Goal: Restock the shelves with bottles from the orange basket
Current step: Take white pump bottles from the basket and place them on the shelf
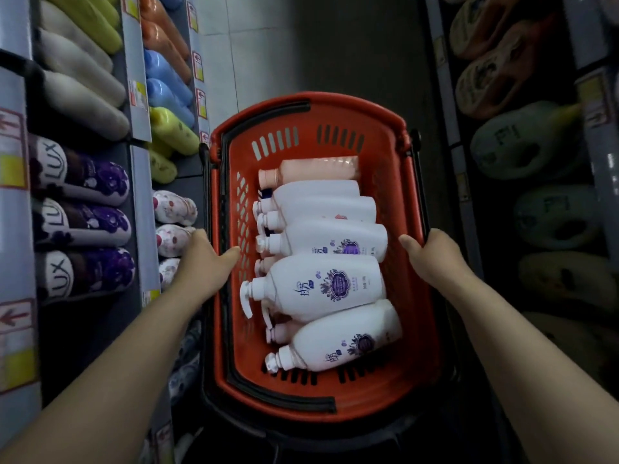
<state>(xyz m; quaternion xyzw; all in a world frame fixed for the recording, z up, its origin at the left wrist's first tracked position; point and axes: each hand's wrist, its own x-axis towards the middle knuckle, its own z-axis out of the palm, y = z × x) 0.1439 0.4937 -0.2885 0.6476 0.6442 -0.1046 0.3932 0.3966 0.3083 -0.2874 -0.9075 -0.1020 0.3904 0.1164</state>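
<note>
Orange basket [398, 202] is in the aisle between two shelf runs, held at both long sides. Left hand [204, 259] grips the left rim, thumb hooked inside the wall, fingers hidden on the outer face. Right hand [435, 256] grips the right rim, thumb along the edge, fingers curled over the outside. White pump bottles [321, 286] and one pink bottle [315, 170] lie flat inside, caps leftward. Left shelves [140, 105] carry Lux bottles [83, 182]

"LUX" in white on three purple-flowered bottles [80, 182] on the left shelf [141, 195]
</note>
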